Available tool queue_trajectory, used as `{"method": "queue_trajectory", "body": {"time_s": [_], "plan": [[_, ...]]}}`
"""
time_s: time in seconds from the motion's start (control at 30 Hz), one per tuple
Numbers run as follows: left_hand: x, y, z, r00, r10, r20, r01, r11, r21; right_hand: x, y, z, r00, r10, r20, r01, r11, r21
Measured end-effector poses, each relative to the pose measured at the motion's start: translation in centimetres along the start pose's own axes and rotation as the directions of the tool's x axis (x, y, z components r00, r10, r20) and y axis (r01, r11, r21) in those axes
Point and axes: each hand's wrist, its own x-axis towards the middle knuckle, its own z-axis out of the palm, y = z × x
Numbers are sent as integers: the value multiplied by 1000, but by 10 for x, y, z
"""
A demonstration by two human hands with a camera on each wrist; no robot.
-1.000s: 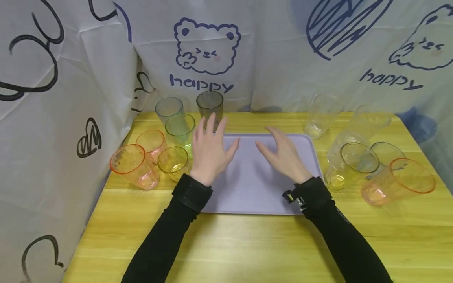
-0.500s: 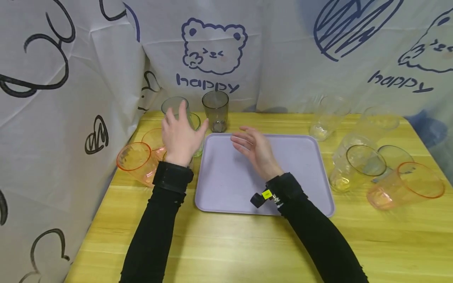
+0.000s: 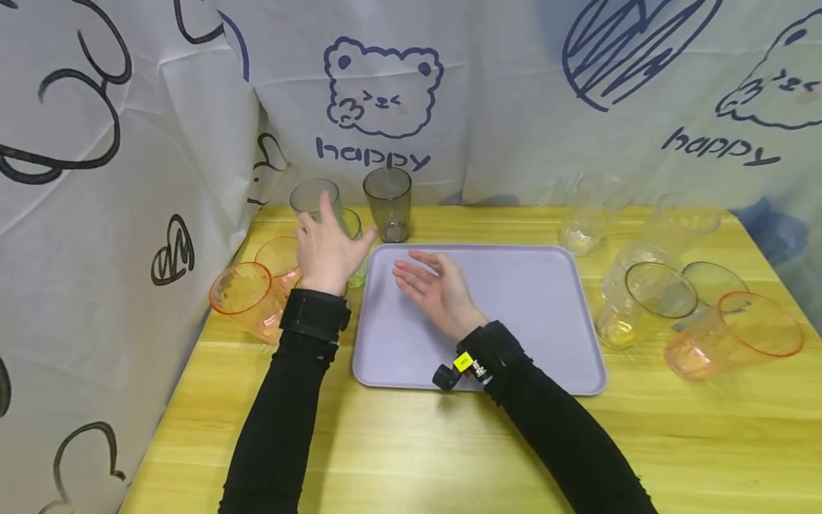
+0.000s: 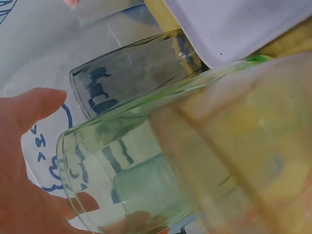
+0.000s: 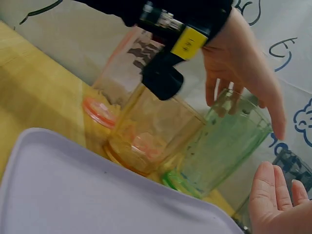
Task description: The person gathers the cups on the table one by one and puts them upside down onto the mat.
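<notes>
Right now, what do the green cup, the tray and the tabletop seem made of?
Green cup: glass or clear plastic, glossy; its tinted wall is see-through.
Tray: probably plastic, fairly matte; even lilac colour, smooth rounded rim.
Tabletop: wood or printed laminate, slightly glossy; grain streaks, soft sheen.

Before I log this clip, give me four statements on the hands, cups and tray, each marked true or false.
1. The left hand is at the rim of the green cup. True.
2. Both hands hold cups. False: the right hand holds nothing, above the tray.
3. The dark cup stands beyond the tray's far edge. True.
4. No cup stands right of the tray. False: an orange cup does.
</notes>
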Motion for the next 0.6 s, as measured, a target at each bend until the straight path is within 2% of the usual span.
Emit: {"method": "queue_trajectory", "body": {"time_s": [0.33,0.6], "plan": [[8,4,6,998,-64,25,62,996,67,-1,13,2,999,12,39,-10,999,-47],[6,5,4,997,-80,13,80,996,50,-4,19,-2,996,18,91,-6,992,-128]]}}
